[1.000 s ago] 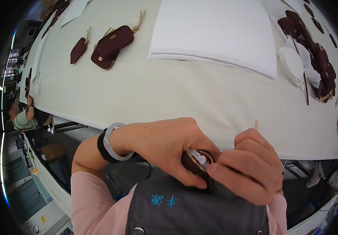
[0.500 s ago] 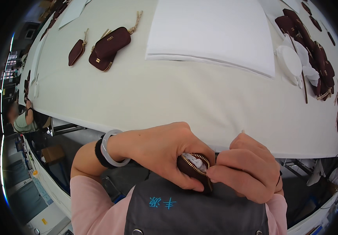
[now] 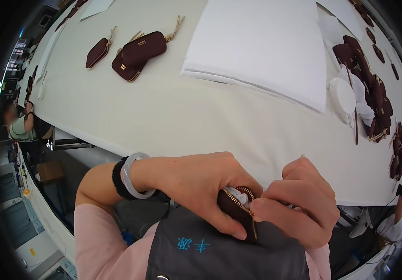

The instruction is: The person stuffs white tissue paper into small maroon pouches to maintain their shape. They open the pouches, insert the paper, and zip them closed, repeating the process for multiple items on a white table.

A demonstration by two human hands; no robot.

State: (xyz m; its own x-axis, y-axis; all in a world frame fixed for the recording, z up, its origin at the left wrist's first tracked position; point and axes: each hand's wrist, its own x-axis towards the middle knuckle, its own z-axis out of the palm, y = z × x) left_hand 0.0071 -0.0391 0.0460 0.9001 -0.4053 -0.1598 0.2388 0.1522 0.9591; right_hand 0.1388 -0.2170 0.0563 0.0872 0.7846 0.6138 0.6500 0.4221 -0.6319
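Note:
Low in front of my body, my left hand is wrapped round a small dark maroon zip pouch. The pouch's mouth gapes upward between two rows of gold zipper teeth, and crumpled white filling shows inside. My right hand pinches at the zipper's right side with thumb and finger, the other fingers curled. Those fingertips cover the slider and any pull, so I cannot make them out. The pouch is held in the air, just off the table's near edge.
On the pale table lie two overlapping maroon pouches and a single pouch at the far left. A white sheet stack lies ahead. More pouches pile up right, beside a white round piece. Other people work around.
The view has turned slightly, shifting the table's things in the picture. Both hands and the pouch appear a little lower and further right. Their grip looks the same.

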